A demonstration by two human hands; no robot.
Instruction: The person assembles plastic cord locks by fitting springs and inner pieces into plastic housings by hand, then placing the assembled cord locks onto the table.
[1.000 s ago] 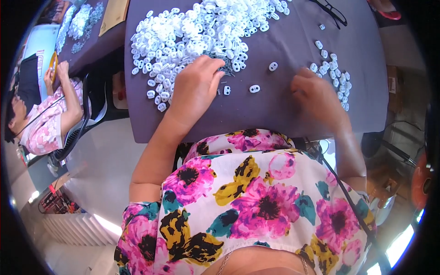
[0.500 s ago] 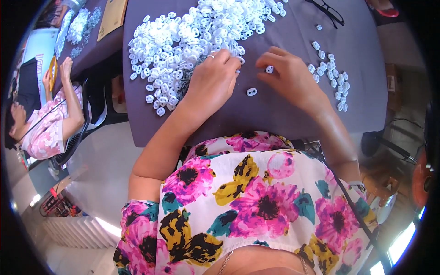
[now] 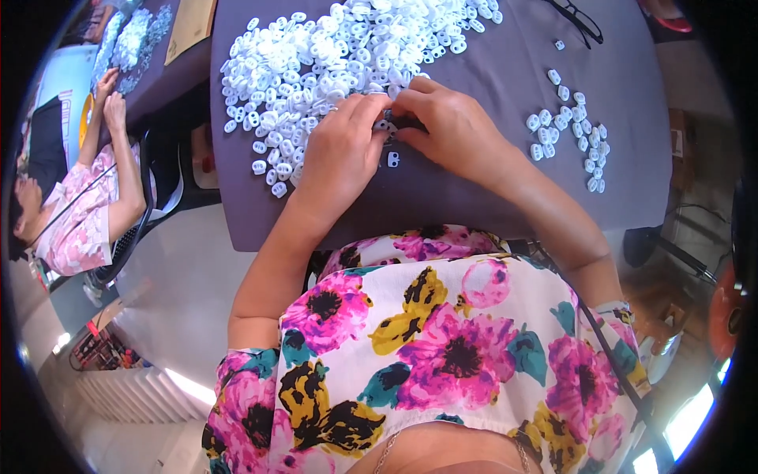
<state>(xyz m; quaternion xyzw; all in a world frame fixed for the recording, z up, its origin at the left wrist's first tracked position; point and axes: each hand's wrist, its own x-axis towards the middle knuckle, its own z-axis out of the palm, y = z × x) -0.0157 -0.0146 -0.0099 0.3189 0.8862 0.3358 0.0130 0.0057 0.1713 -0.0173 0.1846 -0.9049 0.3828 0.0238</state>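
Observation:
My left hand point(image 3: 343, 146), with a ring on one finger, is closed in a pinch at the near edge of a heap of small white oval two-hole pieces point(image 3: 316, 55) that look like cord locks. My right hand point(image 3: 454, 130) has its fingertips against those of my left. Between the fingertips shows a white two-hole cord lock piece point(image 3: 384, 126), partly covered by the fingers. Another white piece point(image 3: 393, 159) is visible just below the fingers, close to the cloth. My left hand hides the grey bits that lay beside the heap.
To the right, a smaller group of white pieces point(image 3: 584, 138) lies scattered on the dark tablecloth point(image 3: 474, 213). Black-framed glasses point(image 3: 580, 20) rest at the far right. On the left another person point(image 3: 95, 189) sits at a table beside a yellow tray point(image 3: 85, 118).
My right hand has moved left, carrying a white piece, until its fingers meet my left hand's. The seated person's hands have moved farther forward over their table.

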